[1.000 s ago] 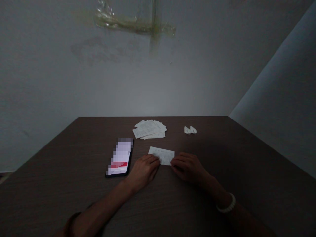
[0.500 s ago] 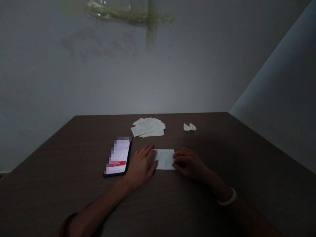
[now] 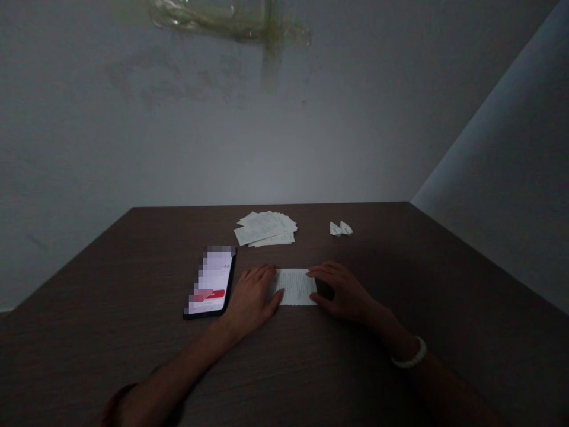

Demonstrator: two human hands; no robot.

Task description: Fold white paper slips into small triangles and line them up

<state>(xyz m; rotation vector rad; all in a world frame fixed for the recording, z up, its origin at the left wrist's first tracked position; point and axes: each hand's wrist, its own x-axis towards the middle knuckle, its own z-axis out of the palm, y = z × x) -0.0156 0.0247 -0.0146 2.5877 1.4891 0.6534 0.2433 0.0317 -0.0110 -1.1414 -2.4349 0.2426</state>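
Note:
A small sheet of printed paper point(image 3: 295, 287) lies flat on the dark wooden table between my hands. My left hand point(image 3: 253, 293) rests on its left end, fingers stretched out and thumb apart, covering that edge. At the opposite end, my right hand point(image 3: 340, 290) touches the paper with its fingertips at the upper right corner and its thumb by the lower right corner. A gap shows between that thumb and the fingers. Neither hand grips the sheet.
Left of my left hand lies a phone point(image 3: 212, 281) with a lit screen. Farther back is a fanned pile of printed papers point(image 3: 267, 228), and to its right a small folded paper piece point(image 3: 340, 229). A wall point(image 3: 267, 142) stands behind the table point(image 3: 284, 367).
My right hand's fingers have spread from the thumb and reached a little left over the paper's upper right corner. My left hand stays almost in place on the sheet.

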